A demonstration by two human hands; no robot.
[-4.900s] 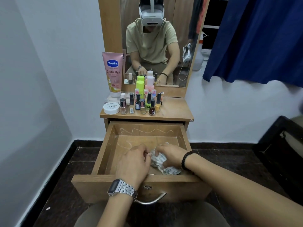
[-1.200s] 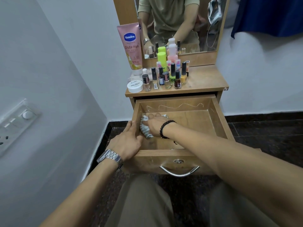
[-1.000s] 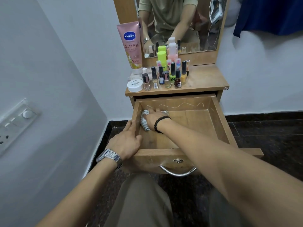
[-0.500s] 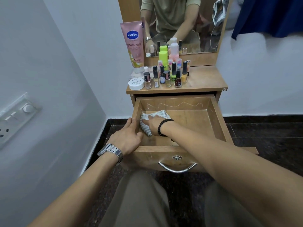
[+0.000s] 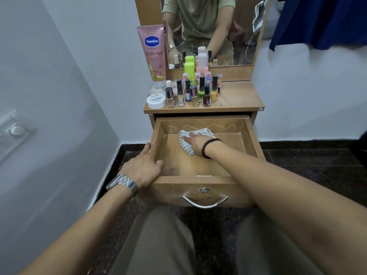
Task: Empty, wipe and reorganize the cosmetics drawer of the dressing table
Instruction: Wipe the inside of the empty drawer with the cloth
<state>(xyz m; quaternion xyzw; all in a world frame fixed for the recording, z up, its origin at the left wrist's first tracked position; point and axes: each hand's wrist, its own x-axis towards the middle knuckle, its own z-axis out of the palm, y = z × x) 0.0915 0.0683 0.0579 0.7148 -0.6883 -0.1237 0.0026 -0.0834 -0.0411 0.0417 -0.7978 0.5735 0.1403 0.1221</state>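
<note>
The wooden drawer (image 5: pixel 248 135) of the dressing table stands pulled out, holding only a striped grey-and-white cloth (image 5: pixel 185 147). My right hand (image 5: pixel 195 142) lies flat on the cloth with straight fingers, pressing it onto the drawer floor near the back wall. My left hand (image 5: pixel 144 166) rests on the drawer's front left corner, fingers over the left wall. On the tabletop (image 5: pixel 238 98) stand several nail polish bottles (image 5: pixel 193 95), a pink Vaseline tube (image 5: pixel 154 54), a white round jar (image 5: pixel 156 101) and a green bottle (image 5: pixel 189 69).
A mirror (image 5: pixel 218 30) rises behind the tabletop. A white wall (image 5: pixel 59 96) with a switch panel (image 5: pixel 14 132) is close on the left. A blue curtain (image 5: pixel 321 20) hangs at the upper right. The drawer has a metal handle (image 5: pixel 204 202); dark floor lies around it.
My right hand has slid the cloth from the drawer's back left corner toward the middle of the back wall. My left hand stays on the front left corner.
</note>
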